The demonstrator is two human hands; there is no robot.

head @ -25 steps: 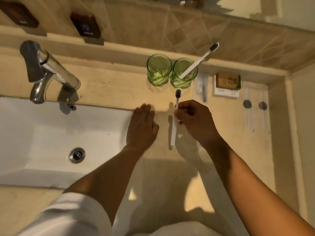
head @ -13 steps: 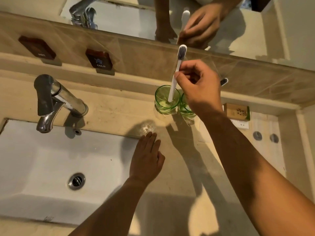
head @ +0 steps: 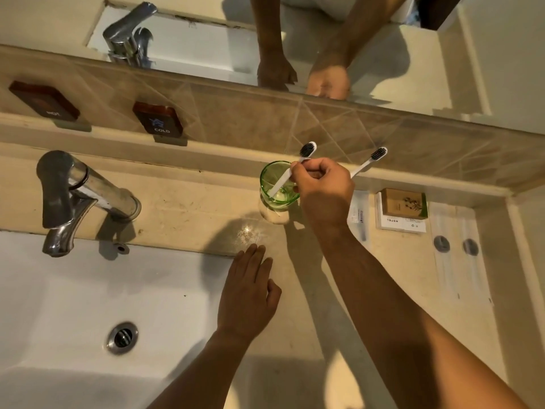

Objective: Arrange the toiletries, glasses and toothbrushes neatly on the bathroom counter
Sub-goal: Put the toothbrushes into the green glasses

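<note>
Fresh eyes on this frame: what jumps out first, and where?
The right hand at the back of the counter, its fingers pinching a white toothbrush that leans in the green glass. A second toothbrush pokes up from behind that hand. The left hand lies flat on the counter by the corner of the white sink, with the chrome tap far left.

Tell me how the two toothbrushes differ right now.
The left toothbrush is pinched in the right hand, its handle end down in the visible green glass; the right toothbrush is held by no hand. The left one's shaft shows nearly whole, while the right one's lower end is hidden behind the hand. Both are white with dark bristles and lean up to the right.
</note>
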